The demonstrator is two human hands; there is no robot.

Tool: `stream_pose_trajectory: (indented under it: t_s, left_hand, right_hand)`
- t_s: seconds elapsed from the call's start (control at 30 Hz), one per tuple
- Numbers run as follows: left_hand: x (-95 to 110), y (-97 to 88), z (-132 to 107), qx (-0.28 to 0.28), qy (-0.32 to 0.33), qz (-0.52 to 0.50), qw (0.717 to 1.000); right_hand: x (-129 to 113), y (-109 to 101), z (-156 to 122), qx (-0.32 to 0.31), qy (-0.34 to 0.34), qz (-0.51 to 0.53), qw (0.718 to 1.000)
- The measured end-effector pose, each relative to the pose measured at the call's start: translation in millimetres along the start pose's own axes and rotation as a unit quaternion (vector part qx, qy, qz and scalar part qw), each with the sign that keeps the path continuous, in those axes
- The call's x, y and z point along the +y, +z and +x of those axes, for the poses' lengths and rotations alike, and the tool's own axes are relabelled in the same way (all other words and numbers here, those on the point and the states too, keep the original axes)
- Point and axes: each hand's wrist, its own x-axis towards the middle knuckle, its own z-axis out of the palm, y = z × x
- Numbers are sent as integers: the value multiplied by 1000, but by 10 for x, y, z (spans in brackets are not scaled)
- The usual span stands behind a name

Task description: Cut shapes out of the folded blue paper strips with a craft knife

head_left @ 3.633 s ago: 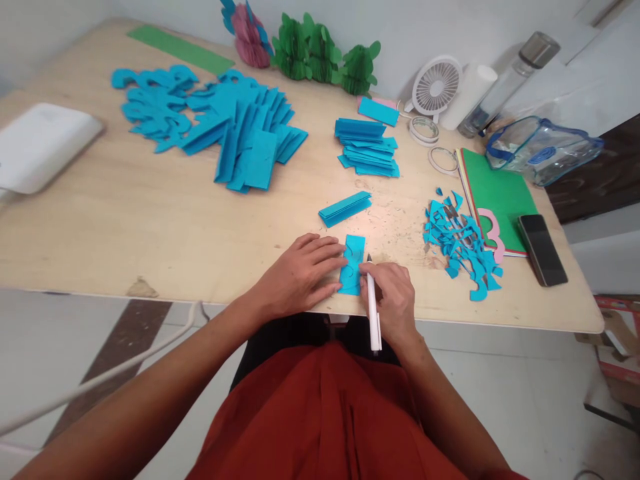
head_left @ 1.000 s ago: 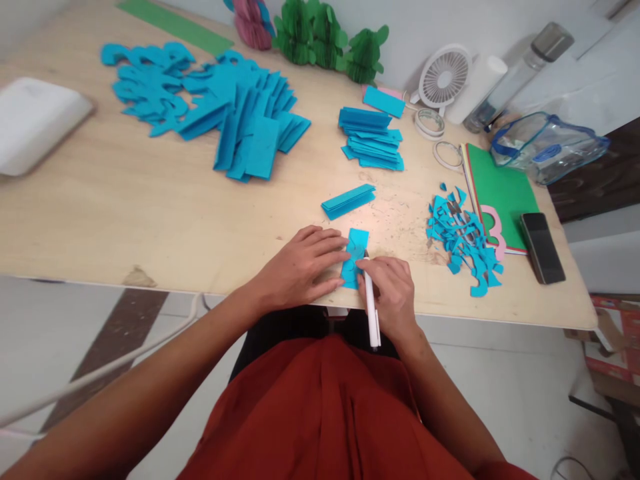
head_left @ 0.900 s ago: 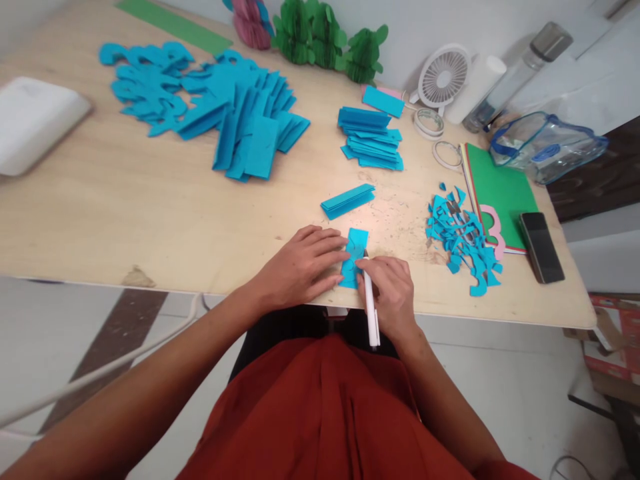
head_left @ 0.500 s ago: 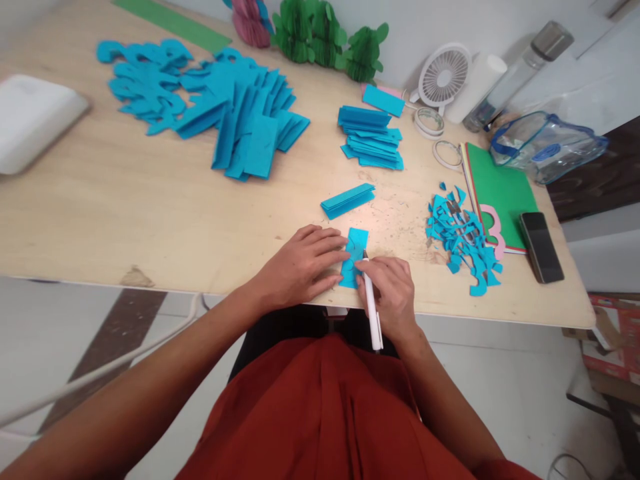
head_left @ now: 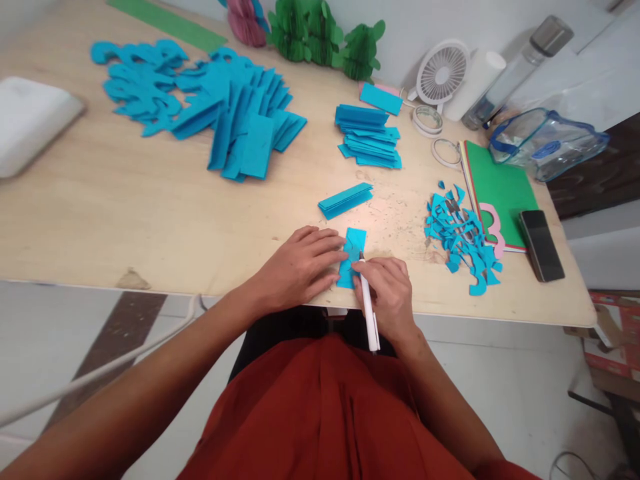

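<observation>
Near the table's front edge lies a small blue paper piece (head_left: 356,239) with faint dark lines drawn on it. My left hand (head_left: 305,265) rests flat with fingers stretched out, their tips on the left edge of this paper. A white pen (head_left: 369,303) is gripped in my right hand (head_left: 387,293), its dark tip at the paper's right side. Just above the paper sits a folded blue strip (head_left: 346,200). Part of the paper is covered by my fingers.
A stack of folded blue papers (head_left: 369,137) lies further back. Blue cut-outs (head_left: 145,83) and folded sheets (head_left: 250,120) spread over the left. Scraps (head_left: 457,230), a green sheet (head_left: 505,180), a pink cut-out (head_left: 493,230) and a phone (head_left: 541,245) are at right. A fan (head_left: 443,73) stands behind.
The pen tip has shifted very slightly against the paper. The whole view has drifted a little; my left hand stays on the paper.
</observation>
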Motion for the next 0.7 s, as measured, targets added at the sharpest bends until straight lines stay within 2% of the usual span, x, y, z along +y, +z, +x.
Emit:
stream_pose_trajectory:
  t_s: [0.27,0.7]
  left_hand:
    - [36,27,-35,6,-27,-21,999]
    - [43,32,-33,16,-26,-29,999]
  right_hand:
    - [7,8,-14,-7,4,0,1000]
    - [-18,-3,9,-4,6,-9,1000]
